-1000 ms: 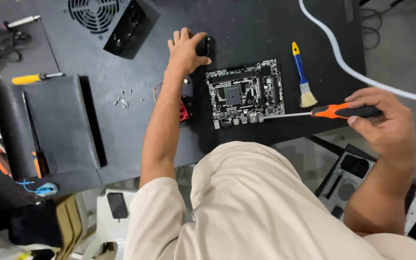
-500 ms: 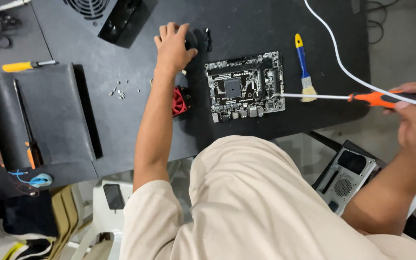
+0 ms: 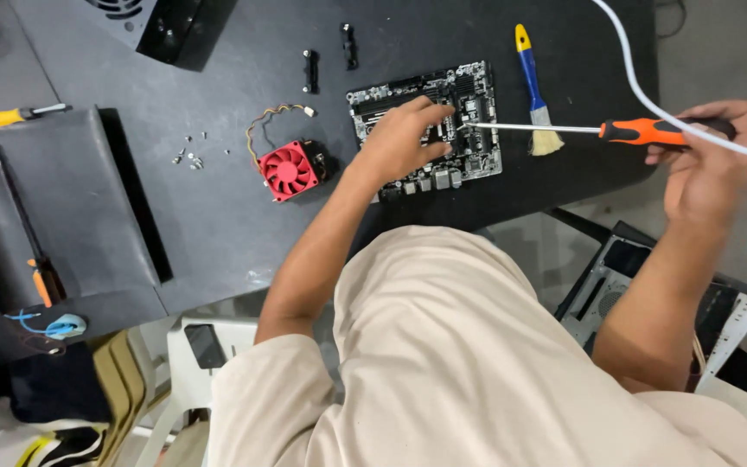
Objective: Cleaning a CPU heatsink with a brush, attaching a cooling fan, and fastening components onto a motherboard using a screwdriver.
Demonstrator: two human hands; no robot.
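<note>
The right hand [image 3: 709,156] is closed round the orange handle of a long screwdriver [image 3: 581,130], held level so that its tip meets the motherboard [image 3: 469,112] near the right edge. The left hand [image 3: 399,138] rests spread on the board's middle, apparently steadying it; it holds nothing. The board lies flat on the black table [image 3: 218,199]. Just left lies a red cooler fan [image 3: 287,169] with loose screws [image 3: 188,157] beyond; a blue-handled brush [image 3: 533,86] lies to the right. The palm hides the board's centre, and a white cable [image 3: 650,99] crosses the right knuckles.

Left hand [image 3: 401,138] hides motherboard [image 3: 469,130] centre.
</note>
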